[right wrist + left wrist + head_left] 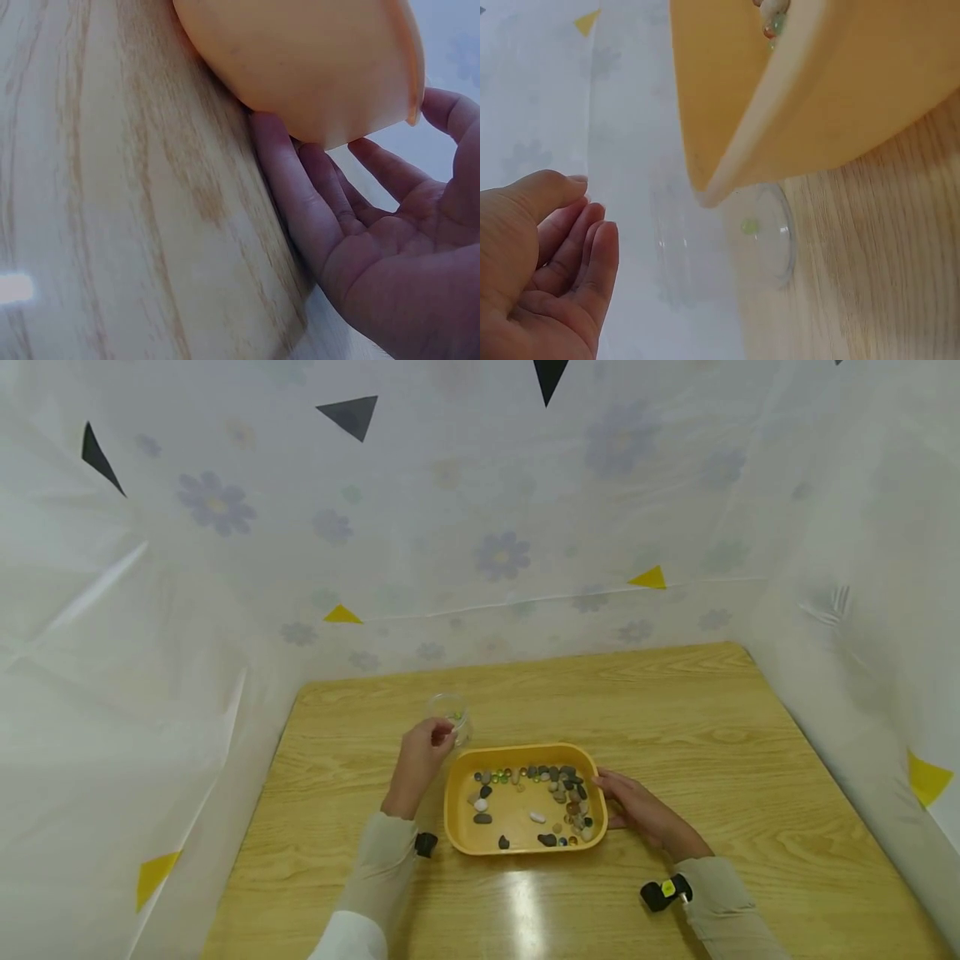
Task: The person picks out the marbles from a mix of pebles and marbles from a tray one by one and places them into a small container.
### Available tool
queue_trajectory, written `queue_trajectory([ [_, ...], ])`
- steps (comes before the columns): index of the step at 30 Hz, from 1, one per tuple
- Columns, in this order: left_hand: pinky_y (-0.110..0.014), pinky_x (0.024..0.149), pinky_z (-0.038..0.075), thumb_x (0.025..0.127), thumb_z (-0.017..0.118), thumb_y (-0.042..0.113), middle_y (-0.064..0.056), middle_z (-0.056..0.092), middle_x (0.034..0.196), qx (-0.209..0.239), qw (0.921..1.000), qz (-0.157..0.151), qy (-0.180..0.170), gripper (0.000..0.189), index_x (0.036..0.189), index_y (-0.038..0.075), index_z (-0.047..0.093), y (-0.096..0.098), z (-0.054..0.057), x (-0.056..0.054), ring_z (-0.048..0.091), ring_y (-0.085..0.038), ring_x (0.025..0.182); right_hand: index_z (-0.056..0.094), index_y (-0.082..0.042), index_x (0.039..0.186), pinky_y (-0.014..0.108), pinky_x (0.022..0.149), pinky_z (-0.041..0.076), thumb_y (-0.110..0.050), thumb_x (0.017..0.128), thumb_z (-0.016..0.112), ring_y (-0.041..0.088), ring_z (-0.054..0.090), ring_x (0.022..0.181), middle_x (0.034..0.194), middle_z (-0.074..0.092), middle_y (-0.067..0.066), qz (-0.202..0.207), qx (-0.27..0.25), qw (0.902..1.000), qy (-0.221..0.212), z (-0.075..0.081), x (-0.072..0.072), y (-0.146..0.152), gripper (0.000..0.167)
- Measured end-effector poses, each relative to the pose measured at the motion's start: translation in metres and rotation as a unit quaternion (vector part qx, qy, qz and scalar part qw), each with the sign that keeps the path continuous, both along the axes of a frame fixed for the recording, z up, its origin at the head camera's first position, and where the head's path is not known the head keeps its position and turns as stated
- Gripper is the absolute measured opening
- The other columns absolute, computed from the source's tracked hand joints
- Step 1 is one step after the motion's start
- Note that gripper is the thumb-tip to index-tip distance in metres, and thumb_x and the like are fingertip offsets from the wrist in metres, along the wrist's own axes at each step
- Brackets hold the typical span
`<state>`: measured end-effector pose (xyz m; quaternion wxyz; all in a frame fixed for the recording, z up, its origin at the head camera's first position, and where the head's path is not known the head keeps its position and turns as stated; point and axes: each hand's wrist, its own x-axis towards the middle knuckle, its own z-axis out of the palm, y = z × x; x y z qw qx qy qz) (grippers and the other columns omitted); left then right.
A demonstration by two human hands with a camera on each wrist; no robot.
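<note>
A yellow plastic tray [525, 850] holds stones and glass marbles, several of them in rows along its sides. My right hand [648, 810] grips the tray's right end, its thumb at the rim and its fingers against the lower wall in the right wrist view. Just beyond the tray's far left corner stands a clear jar [463, 727]. A green marble [750, 226] shows low inside the jar. Near the jar's mouth is my left hand [422, 758], thumb and fingertips close together and fingers loosely bent. Nothing can be seen between them.
The wooden table [675, 710] carries the tray and jar. White sheeting [450, 527] with flower prints surrounds the table at the back and both sides. Yellow and black triangles are stuck on the sheeting.
</note>
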<state>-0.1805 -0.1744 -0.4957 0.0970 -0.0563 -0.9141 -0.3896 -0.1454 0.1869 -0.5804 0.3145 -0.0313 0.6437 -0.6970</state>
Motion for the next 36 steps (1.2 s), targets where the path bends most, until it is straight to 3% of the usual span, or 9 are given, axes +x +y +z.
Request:
queue_trajectory([
  [11,-0.031,0.074,0.052,0.088,0.065,0.014,-0.006,0.063,0.092,-0.008,0.9995,-0.024,-0.017,0.015,0.097,0.002,0.066,0.011,-0.003,0.019,0.059,-0.017,0.082,0.021,-0.004,0.147,0.046,0.079,0.05,-0.039,0.099,0.04,0.032,0.057,0.107,0.138,0.034,0.031,-0.001,-0.002,1.0,-0.005,-0.002,-0.002,0.0,0.063],
  [20,-0.027,0.072,0.051,0.087,0.065,0.011,-0.005,0.064,0.093,-0.039,0.9974,-0.054,-0.03,0.014,0.098,0.001,0.066,0.023,-0.013,0.035,0.06,-0.015,0.081,0.022,-0.004,0.147,0.046,0.079,0.05,-0.039,0.1,0.039,0.033,0.057,0.107,0.137,0.035,0.03,0.001,-0.006,1.0,0.002,-0.003,-0.001,0.001,0.061],
  [27,-0.03,0.068,0.05,0.087,0.065,0.01,-0.006,0.062,0.088,-0.067,0.9961,-0.046,-0.033,0.013,0.096,0.0,0.065,0.03,-0.016,0.046,0.058,-0.017,0.078,0.022,-0.005,0.147,0.047,0.079,0.051,-0.035,0.101,0.038,0.033,0.056,0.108,0.137,0.034,0.031,0.003,-0.017,0.9998,0.011,-0.003,0.0,0.001,0.058],
  [36,-0.029,0.065,0.047,0.087,0.066,0.013,-0.003,0.059,0.084,-0.109,0.9916,-0.054,-0.043,0.012,0.094,0.003,0.066,0.036,-0.026,0.046,0.053,-0.015,0.074,0.021,-0.004,0.147,0.046,0.079,0.051,-0.035,0.101,0.037,0.033,0.055,0.109,0.138,0.033,0.031,-0.001,-0.018,0.9998,0.009,0.0,0.001,0.0,0.058],
])
